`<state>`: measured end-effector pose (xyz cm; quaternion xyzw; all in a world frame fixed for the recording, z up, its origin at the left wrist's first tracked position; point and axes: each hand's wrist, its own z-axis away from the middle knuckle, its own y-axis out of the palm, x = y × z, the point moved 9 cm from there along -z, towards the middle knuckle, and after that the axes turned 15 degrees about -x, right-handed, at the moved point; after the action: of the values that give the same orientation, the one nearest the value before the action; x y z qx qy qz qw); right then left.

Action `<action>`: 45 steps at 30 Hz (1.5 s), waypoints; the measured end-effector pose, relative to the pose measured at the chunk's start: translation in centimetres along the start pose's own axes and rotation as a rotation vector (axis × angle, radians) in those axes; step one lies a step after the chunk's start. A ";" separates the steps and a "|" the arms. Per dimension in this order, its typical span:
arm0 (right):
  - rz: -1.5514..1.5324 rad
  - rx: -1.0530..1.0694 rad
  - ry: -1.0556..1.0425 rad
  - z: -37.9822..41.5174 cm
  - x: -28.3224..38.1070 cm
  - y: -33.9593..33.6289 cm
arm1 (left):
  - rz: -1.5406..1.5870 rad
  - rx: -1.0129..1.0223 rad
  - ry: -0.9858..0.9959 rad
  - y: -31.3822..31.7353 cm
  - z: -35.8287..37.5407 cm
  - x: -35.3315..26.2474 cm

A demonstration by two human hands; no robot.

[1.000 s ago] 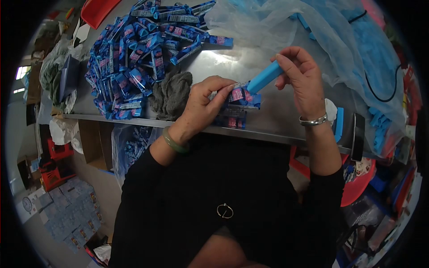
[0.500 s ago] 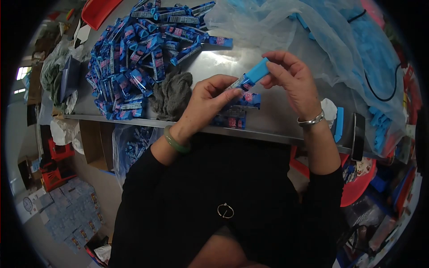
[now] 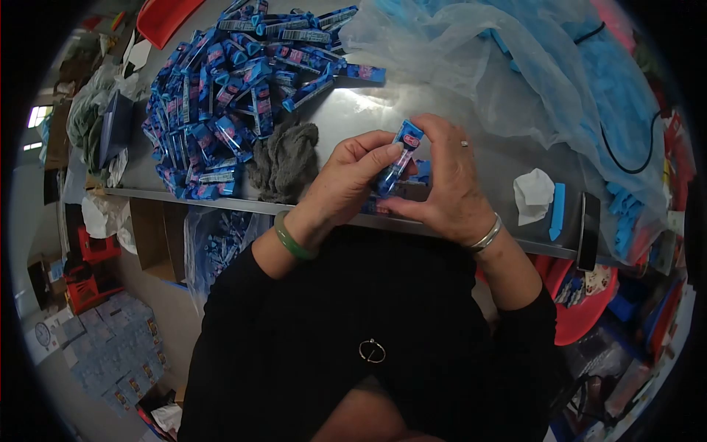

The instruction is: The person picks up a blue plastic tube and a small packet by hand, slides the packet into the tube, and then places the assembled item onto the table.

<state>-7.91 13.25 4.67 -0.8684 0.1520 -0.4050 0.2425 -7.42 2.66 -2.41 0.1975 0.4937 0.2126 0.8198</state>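
Note:
A small blue printed packet (image 3: 403, 147) with pink lettering stands tilted between my two hands above the front edge of the metal table. My left hand (image 3: 342, 177) pinches its side between thumb and fingers. Around the other side curls my right hand (image 3: 449, 180), fingertips at the packet's upper end and thumb by its lower end. Behind the hands, more blue printed packaging (image 3: 421, 171) lies on the table, partly hidden. Left of my left hand is a crumpled grey cloth (image 3: 286, 162), beside a large pile of similar blue packets (image 3: 221, 103).
On the right lie a crumpled white tissue (image 3: 533, 195), a light-blue plastic piece (image 3: 557, 211) and a dark phone-like object (image 3: 588, 230). A clear plastic bag (image 3: 471, 51) with light-blue pieces covers the back right. A red tray (image 3: 163, 18) is at the back left.
The light-blue piece that stuck out of the packet's end no longer shows. The packet has turned more upright, and my right hand has moved down and left to span it.

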 end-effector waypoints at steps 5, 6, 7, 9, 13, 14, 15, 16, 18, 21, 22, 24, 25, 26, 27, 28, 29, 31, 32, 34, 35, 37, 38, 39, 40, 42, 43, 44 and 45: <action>-0.001 -0.021 -0.025 -0.1 0.3 0.2 | 0.032 0.095 -0.049 0.6 0.4 0.3; -0.017 -0.016 -0.029 -0.1 0.4 0.2 | 0.032 0.095 -0.050 0.6 0.4 0.3; -0.016 -0.015 -0.030 -0.2 0.5 0.2 | 0.042 0.108 -0.053 0.7 0.4 0.4; -0.027 -0.025 -0.054 -0.3 0.9 0.1 | 0.053 0.121 -0.057 0.8 0.3 0.4; -0.015 -0.023 -0.069 -0.4 0.9 0.2 | 0.069 0.134 -0.081 0.7 0.3 0.6; -0.037 -0.002 -0.038 -0.2 0.6 0.5 | 0.089 0.147 -0.099 0.8 0.3 0.7; -0.059 0.019 -0.008 -0.1 0.3 0.8 | 0.089 0.151 -0.101 0.8 0.2 0.7; -0.054 0.018 -0.006 0.0 0.1 0.9 | 0.097 0.149 -0.111 0.7 0.1 0.8; -0.065 0.014 -0.036 -0.2 -0.1 1.1 | 0.105 0.153 -0.123 0.6 0.0 0.6; -0.108 0.065 0.017 -1.5 -1.0 0.7 | -0.010 0.099 0.014 -0.6 -0.7 -1.7; -0.104 0.065 0.020 -2.3 -1.8 0.3 | -0.102 0.066 0.119 -1.5 -1.2 -3.9; 0.096 -0.007 0.026 -4.4 -5.6 -1.5 | -0.511 -0.119 0.572 -3.4 -1.6 -11.2; 0.176 -0.040 0.067 -5.3 -8.6 -2.0 | -0.728 -0.243 0.791 -4.3 -1.6 -15.1; 0.256 -0.073 0.106 -6.1 -11.9 -2.4 | -1.010 -0.365 1.023 -5.9 -1.5 -18.9; 0.332 -0.088 0.141 -6.7 -14.8 -2.5 | -1.294 -0.490 1.254 -7.1 -1.2 -22.1; 0.408 -0.104 0.175 -7.5 -17.3 -2.7 | -1.501 -0.601 1.380 -7.8 -1.1 -24.6; 0.464 -0.068 0.243 -8.5 -19.5 -2.6 | -1.711 -0.716 1.499 -7.6 -0.8 -26.1; 0.520 -0.034 0.310 -10.5 -26.3 -2.1 | -1.833 -0.771 1.721 -5.1 0.6 -26.4; 0.827 0.095 0.090 -10.7 -31.5 -0.3 | -1.950 -0.821 1.945 -3.4 1.6 -25.4; 1.119 0.232 -0.137 -11.9 -35.6 2.2 | -1.818 -0.676 1.819 -1.6 1.8 -22.7; 1.136 0.249 -0.136 -12.7 -36.4 2.6 | -1.683 -0.546 1.686 -0.8 1.7 -20.7; 1.145 0.272 -0.134 -13.1 -36.7 3.1 | -1.366 -0.266 1.231 -0.9 0.4 -15.5; 1.091 0.238 -0.084 -13.2 -36.6 2.9 | -1.362 -0.180 1.112 -0.6 0.0 -12.6; 1.038 0.204 -0.034 -13.3 -36.5 2.6 | -1.352 -0.097 0.994 -0.6 -0.5 -9.9; 0.986 0.168 0.015 -13.4 -36.3 2.3 | -1.356 -0.078 1.029 -0.4 -0.4 -8.1; 0.886 0.097 0.114 -13.4 -36.2 1.6 | -1.390 -0.057 0.972 0.0 -0.5 -5.2; 0.838 0.058 0.161 -13.4 -36.2 1.2 | -1.390 -0.056 0.969 0.2 -0.5 -4.4; 0.789 0.019 0.208 -13.4 -36.1 0.8 | -1.384 -0.059 0.933 0.1 -0.8 -3.5; 0.740 -0.023 0.254 -13.3 -36.4 0.5 | -1.378 -0.061 0.898 0.0 -1.0 -2.8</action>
<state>-41.06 25.63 -11.15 -0.7005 0.4880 -0.3929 0.3418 -9.48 1.22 -0.81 -0.2761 0.7791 -0.2661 0.4960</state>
